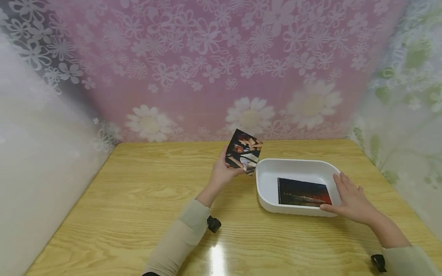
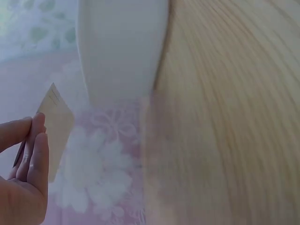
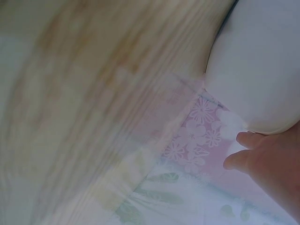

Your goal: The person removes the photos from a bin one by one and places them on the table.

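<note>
My left hand holds a small picture card tilted above the table, just left of a white plastic tub. The card's face has figures on a dark ground; its pale back shows in the left wrist view, pinched between thumb and fingers. Another card, dark with a red right end, lies flat inside the tub. At the tub's right end rests my right hand, fingers fairly straight at the side rim and thumb on the near rim. The right wrist view shows two fingertips beside the tub's outer wall.
The wood-grain table stretches out to the left and in front of the tub. A pink flowered backdrop stands behind the table's far edge, with pale patterned sheets on both sides.
</note>
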Action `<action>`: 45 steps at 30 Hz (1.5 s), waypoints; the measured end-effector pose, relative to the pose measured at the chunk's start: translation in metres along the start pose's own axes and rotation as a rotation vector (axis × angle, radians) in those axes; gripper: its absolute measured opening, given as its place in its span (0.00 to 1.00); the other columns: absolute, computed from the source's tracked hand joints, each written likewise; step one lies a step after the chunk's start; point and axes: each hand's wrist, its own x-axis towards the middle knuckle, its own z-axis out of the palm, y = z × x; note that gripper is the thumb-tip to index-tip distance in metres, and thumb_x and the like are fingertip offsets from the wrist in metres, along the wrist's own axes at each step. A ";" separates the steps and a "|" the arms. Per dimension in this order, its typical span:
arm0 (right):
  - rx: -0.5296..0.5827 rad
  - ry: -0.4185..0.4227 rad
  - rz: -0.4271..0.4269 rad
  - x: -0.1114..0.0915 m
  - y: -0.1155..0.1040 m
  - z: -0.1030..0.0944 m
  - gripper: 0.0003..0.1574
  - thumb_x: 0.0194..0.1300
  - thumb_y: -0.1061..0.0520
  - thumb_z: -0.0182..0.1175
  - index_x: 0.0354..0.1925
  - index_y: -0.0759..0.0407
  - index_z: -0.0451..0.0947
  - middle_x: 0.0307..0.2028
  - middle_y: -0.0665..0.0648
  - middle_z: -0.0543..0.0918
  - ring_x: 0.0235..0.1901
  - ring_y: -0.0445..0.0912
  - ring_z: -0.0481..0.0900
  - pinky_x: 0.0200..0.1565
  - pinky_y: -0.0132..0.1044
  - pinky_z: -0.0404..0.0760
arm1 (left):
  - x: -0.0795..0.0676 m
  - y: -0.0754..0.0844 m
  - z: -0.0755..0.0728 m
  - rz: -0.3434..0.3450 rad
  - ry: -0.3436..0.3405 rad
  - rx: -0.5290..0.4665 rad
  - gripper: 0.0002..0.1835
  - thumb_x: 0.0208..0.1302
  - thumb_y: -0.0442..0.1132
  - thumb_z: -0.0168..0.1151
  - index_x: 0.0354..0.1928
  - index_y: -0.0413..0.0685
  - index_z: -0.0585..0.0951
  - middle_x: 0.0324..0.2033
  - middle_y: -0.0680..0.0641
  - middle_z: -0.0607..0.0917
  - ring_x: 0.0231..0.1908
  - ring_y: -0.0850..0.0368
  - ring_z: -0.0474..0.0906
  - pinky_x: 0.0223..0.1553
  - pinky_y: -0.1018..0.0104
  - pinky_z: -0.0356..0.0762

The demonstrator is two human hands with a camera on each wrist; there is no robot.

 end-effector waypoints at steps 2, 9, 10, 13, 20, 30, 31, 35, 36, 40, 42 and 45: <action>0.000 -0.003 0.007 -0.001 0.000 0.000 0.69 0.49 0.38 0.62 0.64 0.76 0.32 0.61 0.80 0.36 0.61 0.69 0.34 0.47 0.71 0.36 | 0.000 -0.004 -0.006 0.023 0.021 0.047 0.49 0.46 0.29 0.67 0.68 0.50 0.50 0.36 0.40 0.81 0.27 0.53 0.80 0.27 0.64 0.76; -0.008 -0.001 0.012 -0.001 0.002 0.000 0.69 0.49 0.38 0.62 0.64 0.76 0.32 0.61 0.80 0.36 0.61 0.68 0.33 0.48 0.71 0.36 | 0.001 -0.014 -0.015 -0.019 0.056 0.341 0.45 0.47 0.35 0.69 0.65 0.40 0.54 0.39 0.41 0.79 0.32 0.54 0.78 0.31 0.64 0.75; -0.007 -0.002 0.012 -0.001 0.002 0.000 0.69 0.49 0.38 0.62 0.64 0.75 0.32 0.61 0.79 0.36 0.61 0.68 0.33 0.48 0.71 0.36 | 0.001 -0.015 -0.016 -0.036 0.047 0.390 0.46 0.47 0.37 0.69 0.66 0.38 0.53 0.39 0.40 0.79 0.31 0.53 0.78 0.31 0.63 0.74; -0.005 -0.002 0.014 -0.001 0.002 0.000 0.69 0.49 0.38 0.62 0.64 0.75 0.32 0.61 0.79 0.35 0.61 0.68 0.33 0.47 0.71 0.36 | 0.000 -0.018 -0.017 -0.069 0.022 0.514 0.49 0.48 0.41 0.68 0.66 0.33 0.49 0.39 0.37 0.79 0.30 0.52 0.77 0.31 0.62 0.74; 0.003 -0.003 0.002 -0.002 0.002 -0.001 0.69 0.50 0.38 0.61 0.64 0.75 0.31 0.61 0.79 0.34 0.61 0.68 0.32 0.47 0.72 0.34 | -0.004 -0.017 -0.020 -0.117 -0.042 0.647 0.48 0.51 0.45 0.66 0.64 0.27 0.49 0.33 0.36 0.80 0.28 0.49 0.77 0.30 0.60 0.73; 0.014 -0.016 -0.001 -0.001 0.002 -0.001 0.68 0.51 0.38 0.61 0.65 0.74 0.30 0.61 0.79 0.33 0.61 0.69 0.31 0.47 0.71 0.32 | -0.005 -0.029 -0.031 -0.189 -0.163 0.571 0.15 0.52 0.44 0.65 0.36 0.40 0.78 0.16 0.46 0.80 0.18 0.54 0.77 0.19 0.68 0.69; 0.014 -0.016 -0.001 -0.001 0.003 -0.001 0.68 0.51 0.38 0.61 0.65 0.74 0.30 0.61 0.79 0.33 0.61 0.68 0.31 0.47 0.71 0.32 | -0.004 -0.031 -0.032 -0.196 -0.166 0.569 0.15 0.52 0.44 0.66 0.36 0.41 0.78 0.17 0.46 0.80 0.18 0.54 0.77 0.20 0.68 0.69; 0.012 -0.015 0.000 -0.001 0.004 0.000 0.68 0.51 0.38 0.61 0.65 0.74 0.30 0.61 0.79 0.34 0.61 0.68 0.31 0.47 0.71 0.32 | -0.006 -0.034 -0.032 -0.203 -0.176 0.633 0.16 0.52 0.47 0.65 0.33 0.41 0.79 0.15 0.47 0.80 0.17 0.56 0.76 0.18 0.69 0.67; 0.010 -0.014 0.000 -0.001 0.004 0.000 0.68 0.51 0.38 0.61 0.65 0.74 0.30 0.61 0.79 0.34 0.61 0.68 0.31 0.47 0.71 0.33 | -0.006 -0.034 -0.032 -0.206 -0.184 0.661 0.16 0.52 0.48 0.64 0.30 0.41 0.80 0.14 0.47 0.79 0.15 0.57 0.74 0.18 0.69 0.65; 0.005 -0.013 0.002 0.000 0.004 0.000 0.68 0.51 0.38 0.61 0.65 0.74 0.30 0.61 0.79 0.34 0.61 0.69 0.32 0.47 0.71 0.33 | -0.009 -0.033 -0.029 -0.229 -0.216 0.764 0.21 0.54 0.52 0.62 0.16 0.42 0.79 0.09 0.47 0.78 0.10 0.59 0.68 0.15 0.69 0.61; 0.007 -0.016 0.003 0.000 0.004 0.000 0.68 0.51 0.37 0.60 0.65 0.74 0.30 0.61 0.79 0.33 0.61 0.69 0.32 0.47 0.72 0.33 | -0.010 -0.034 -0.029 -0.238 -0.223 0.793 0.22 0.54 0.53 0.61 0.13 0.42 0.78 0.08 0.48 0.77 0.10 0.60 0.66 0.15 0.69 0.60; 0.012 -0.023 0.005 0.000 0.003 0.000 0.68 0.51 0.37 0.60 0.65 0.74 0.30 0.62 0.79 0.33 0.61 0.68 0.31 0.47 0.72 0.33 | -0.012 -0.036 -0.030 -0.253 -0.231 0.795 0.22 0.54 0.53 0.61 0.14 0.43 0.78 0.08 0.48 0.76 0.10 0.60 0.68 0.15 0.70 0.62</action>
